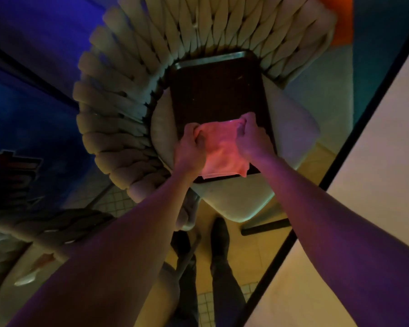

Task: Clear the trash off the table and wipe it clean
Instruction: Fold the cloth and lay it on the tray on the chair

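Note:
A pink cloth (222,152) hangs stretched between my two hands above the near end of a dark rectangular tray (216,90). My left hand (190,147) grips the cloth's upper left corner with curled fingers. My right hand (250,138) pinches its upper right corner. The tray lies on the seat of a pale chair (291,123) with a thick woven backrest. A few small crumbs show on the tray's dark surface. The pale table (368,175) with a black edge runs along the right side.
A second woven chair (14,274) stands at the lower left with a small scrap on its seat. My legs and dark shoes (219,234) stand on the tiled floor between chair and table. A blue wall panel fills the left.

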The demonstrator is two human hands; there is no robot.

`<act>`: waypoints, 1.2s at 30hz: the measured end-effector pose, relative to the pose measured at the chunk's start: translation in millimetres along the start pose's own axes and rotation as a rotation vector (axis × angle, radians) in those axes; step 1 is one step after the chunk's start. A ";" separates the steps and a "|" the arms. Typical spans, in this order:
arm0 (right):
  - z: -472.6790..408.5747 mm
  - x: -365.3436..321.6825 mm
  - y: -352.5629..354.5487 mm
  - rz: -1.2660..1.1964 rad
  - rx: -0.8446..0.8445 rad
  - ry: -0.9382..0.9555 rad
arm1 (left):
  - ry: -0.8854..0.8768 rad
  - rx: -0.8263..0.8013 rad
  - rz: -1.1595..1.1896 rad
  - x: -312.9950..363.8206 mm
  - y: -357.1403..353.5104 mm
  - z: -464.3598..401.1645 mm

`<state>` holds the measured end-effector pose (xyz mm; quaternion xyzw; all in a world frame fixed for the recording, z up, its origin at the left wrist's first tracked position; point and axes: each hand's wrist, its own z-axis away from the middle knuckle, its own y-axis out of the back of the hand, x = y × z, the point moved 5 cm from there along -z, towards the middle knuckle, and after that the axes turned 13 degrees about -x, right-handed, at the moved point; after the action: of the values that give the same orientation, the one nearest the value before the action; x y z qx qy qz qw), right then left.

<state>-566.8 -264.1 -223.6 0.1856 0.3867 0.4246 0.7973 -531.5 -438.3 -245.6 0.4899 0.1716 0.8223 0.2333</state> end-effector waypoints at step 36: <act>-57.0 13.5 -49.4 0.015 -0.065 -0.087 | 0.059 -0.151 -0.373 -33.3 -18.1 -54.1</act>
<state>-580.0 -283.0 -296.6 0.1809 0.3364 0.4346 0.8156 -561.8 -444.5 -303.9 0.4065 0.2041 0.7893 0.4124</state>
